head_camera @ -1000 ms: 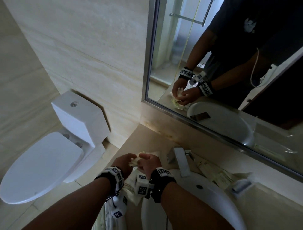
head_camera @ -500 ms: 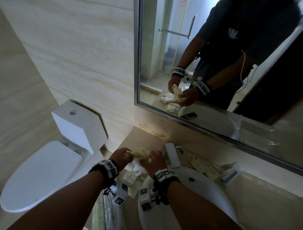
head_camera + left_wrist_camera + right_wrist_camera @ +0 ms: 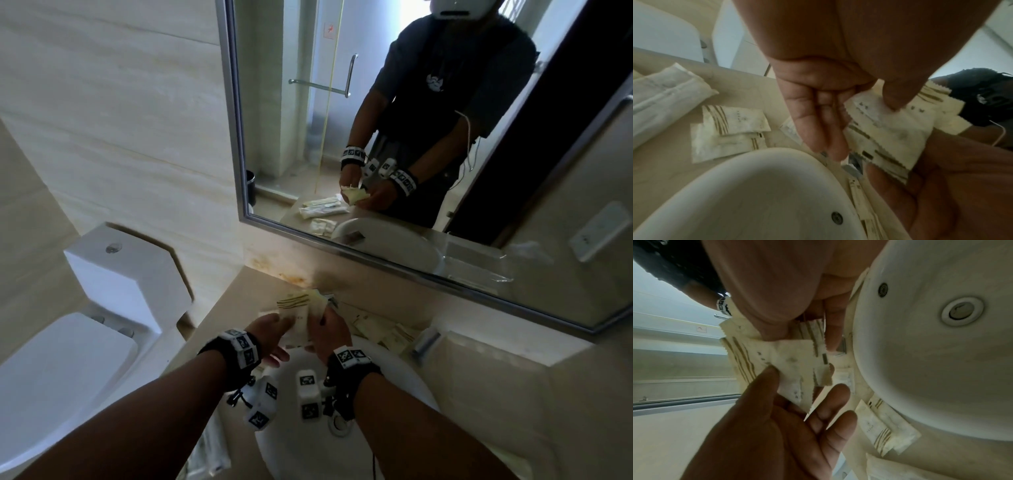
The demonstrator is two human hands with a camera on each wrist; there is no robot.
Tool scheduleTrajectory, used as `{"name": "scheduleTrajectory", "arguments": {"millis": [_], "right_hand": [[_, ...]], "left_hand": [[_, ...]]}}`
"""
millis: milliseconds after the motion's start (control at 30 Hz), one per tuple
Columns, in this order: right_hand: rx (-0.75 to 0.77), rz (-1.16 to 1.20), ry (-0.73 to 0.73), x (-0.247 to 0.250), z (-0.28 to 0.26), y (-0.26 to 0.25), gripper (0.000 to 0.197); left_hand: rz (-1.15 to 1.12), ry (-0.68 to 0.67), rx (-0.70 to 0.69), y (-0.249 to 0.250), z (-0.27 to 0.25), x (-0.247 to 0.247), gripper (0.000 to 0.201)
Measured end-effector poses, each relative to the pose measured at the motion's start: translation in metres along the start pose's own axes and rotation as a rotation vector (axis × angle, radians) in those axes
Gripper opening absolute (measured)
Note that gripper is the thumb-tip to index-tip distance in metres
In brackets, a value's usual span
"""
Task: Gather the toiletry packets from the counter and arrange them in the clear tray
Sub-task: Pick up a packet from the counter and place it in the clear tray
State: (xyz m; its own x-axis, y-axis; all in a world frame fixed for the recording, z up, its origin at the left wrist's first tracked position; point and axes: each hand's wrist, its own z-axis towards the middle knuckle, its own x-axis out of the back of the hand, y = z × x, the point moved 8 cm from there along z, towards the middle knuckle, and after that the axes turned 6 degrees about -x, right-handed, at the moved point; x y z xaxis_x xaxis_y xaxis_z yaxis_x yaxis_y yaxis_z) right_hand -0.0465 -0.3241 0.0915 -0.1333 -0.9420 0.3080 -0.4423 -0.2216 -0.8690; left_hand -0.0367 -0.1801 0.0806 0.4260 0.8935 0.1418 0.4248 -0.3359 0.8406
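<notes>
Taking the white basin [image 3: 342, 455] as the landmark and working outward from the wearer, both wrists are seen crossing its near bowl, and the two hands meet just above its far rim. A fanned bundle of toiletry packets [image 3: 301, 317] is held there between them: the left hand [image 3: 270, 337] has its thumb pressed on the top packet with the other fingers lying nearly straight beneath, while the right hand [image 3: 330, 330] is pinched on the bundle's opposite edge, thumb on one face and fingers curled behind. In the left wrist view the same bundle [image 3: 890, 129] is shown with its serrated ends overlapping unevenly, so the packets are judged to be not yet squared. On the counter to the basin's left, two loose packets [image 3: 729, 129] lie overlapped against the rim, and longer wrapped items [image 3: 663, 99] rest further left; these are nearer the left hand. Beyond the basin's far-right rim more flat packets [image 3: 380, 330] are spread along the counter, long axes roughly following the wall, nearer the right hand. Further right still, a clear tray [image 3: 486, 346] appears to stand on the counter, though its edges are hard to make out. The tray thus lies to the right of and beyond the held bundle, so a rightward carry is judged to fall to the right hand.
</notes>
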Motion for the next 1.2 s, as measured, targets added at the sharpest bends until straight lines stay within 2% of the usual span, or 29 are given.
{"name": "scheduleTrajectory", "arguments": {"millis": [267,500,567,633,700,767,867,967,1067,1200], "right_hand": [[-0.056,-0.032,-0.108,0.042,-0.028,0.023,0.018],[-0.126,-0.096,-0.159,0.076,-0.058,0.035,0.023],[-0.168,-0.118,-0.152,0.087,-0.061,0.043,0.017],[-0.224,-0.077,-0.124,0.1,-0.061,0.054,0.026],[-0.233,-0.134,-0.088,0.117,-0.064,0.061,0.032],[-0.18,-0.327,-0.063,0.134,-0.064,0.067,0.036],[-0.087,-0.66,-0.048,0.149,-0.068,0.068,0.043],[0.0,-0.859,-0.043,0.157,-0.077,0.066,0.034],[0.005,-0.828,0.0,0.175,-0.087,0.072,0.029],[-0.017,-0.73,0.07,0.196,-0.097,0.083,0.024]], "left_hand": [[-0.004,-0.048,0.001,0.016,-0.006,-0.045,0.027],[0.037,-0.105,-0.029,0.029,-0.018,-0.093,0.021],[0.086,-0.153,-0.026,0.032,-0.024,-0.115,0.029],[0.165,-0.181,-0.007,0.035,-0.031,-0.134,0.047],[0.274,-0.172,-0.022,0.039,-0.031,-0.147,0.061],[0.353,-0.128,-0.08,0.046,-0.03,-0.153,0.072],[0.351,-0.109,-0.139,0.055,-0.03,-0.164,0.094],[0.366,-0.14,-0.123,0.059,-0.034,-0.183,0.083],[0.41,-0.203,-0.04,0.048,-0.031,-0.203,0.061],[0.22,-0.195,0.109,0.027,-0.02,-0.213,0.057]]}}
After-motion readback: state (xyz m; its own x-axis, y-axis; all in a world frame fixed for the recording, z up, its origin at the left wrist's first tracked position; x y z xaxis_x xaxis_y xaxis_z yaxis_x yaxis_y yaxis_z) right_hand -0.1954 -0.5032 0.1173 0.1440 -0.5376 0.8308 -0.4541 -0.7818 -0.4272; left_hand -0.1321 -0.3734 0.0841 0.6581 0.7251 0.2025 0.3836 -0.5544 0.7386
